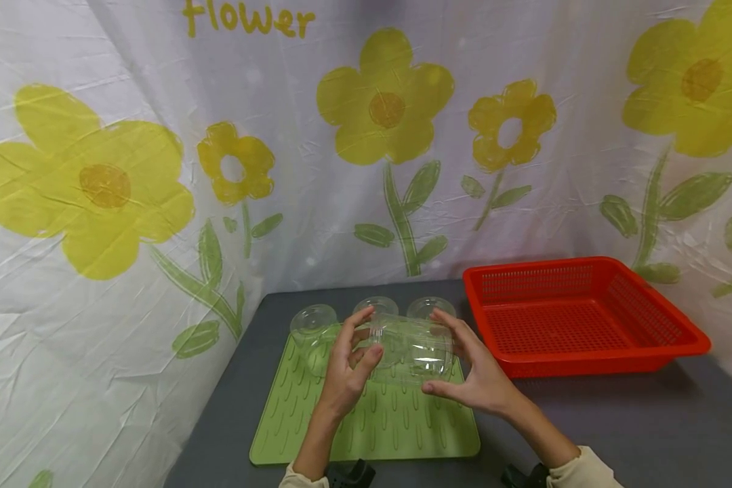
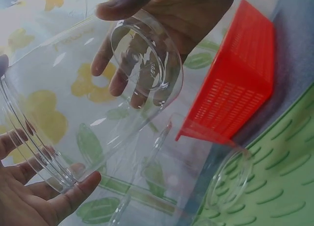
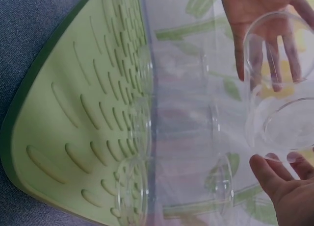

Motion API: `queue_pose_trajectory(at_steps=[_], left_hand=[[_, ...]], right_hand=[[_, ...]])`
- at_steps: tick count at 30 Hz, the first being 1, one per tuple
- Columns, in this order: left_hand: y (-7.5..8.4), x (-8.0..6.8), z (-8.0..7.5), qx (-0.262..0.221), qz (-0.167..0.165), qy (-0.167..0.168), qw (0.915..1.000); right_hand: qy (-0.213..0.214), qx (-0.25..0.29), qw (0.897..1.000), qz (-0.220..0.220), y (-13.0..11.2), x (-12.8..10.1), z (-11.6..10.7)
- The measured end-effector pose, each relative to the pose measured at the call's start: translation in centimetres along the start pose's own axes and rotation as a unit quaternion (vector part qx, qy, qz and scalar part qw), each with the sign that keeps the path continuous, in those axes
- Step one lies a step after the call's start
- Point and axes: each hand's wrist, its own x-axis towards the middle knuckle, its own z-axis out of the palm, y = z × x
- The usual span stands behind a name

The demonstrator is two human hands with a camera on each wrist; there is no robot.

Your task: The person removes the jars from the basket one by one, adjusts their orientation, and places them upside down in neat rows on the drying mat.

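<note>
A clear plastic jar [image 1: 411,349] is held on its side above the green ridged mat [image 1: 415,437]. Its threaded mouth faces left, and its round base faces right. My left hand [image 1: 344,373] grips the mouth end, thumb in front and fingers behind. The base end is held by my right hand [image 1: 480,376], its thumb low and fingers reaching over the far side. In the left wrist view, the threaded neck lies between the left thumb and fingers. Behind the held jar, three more clear jars [image 1: 313,320] stand along the back of the mat, partly hidden by the hands.
A red plastic basket [image 1: 585,366] with perforated walls sits right of the mat. Both rest on a dark grey table [image 1: 219,420]. Behind the table hangs a white cloth [image 1: 305,217] printed with yellow flowers.
</note>
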Motion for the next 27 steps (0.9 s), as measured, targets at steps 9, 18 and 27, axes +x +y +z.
queue_pose_trajectory(at_steps=[9, 18, 27], left_hand=[[-0.22, -0.26, -0.02, -0.012, -0.007, -0.003, 0.9999], [-0.53, -0.10, -0.40, 0.018, 0.016, -0.006, 0.9997], [0.32, 0.22, -0.81, 0.118, 0.036, -0.021, 0.9921]], right_hand=[[0.005, 0.001, 1.000, 0.007, -0.09, -0.02, 0.02], [0.005, -0.015, 1.000, 0.006, -0.17, 0.13, 0.02], [-0.006, -0.033, 0.999, -0.009, 0.15, 0.11, 0.09]])
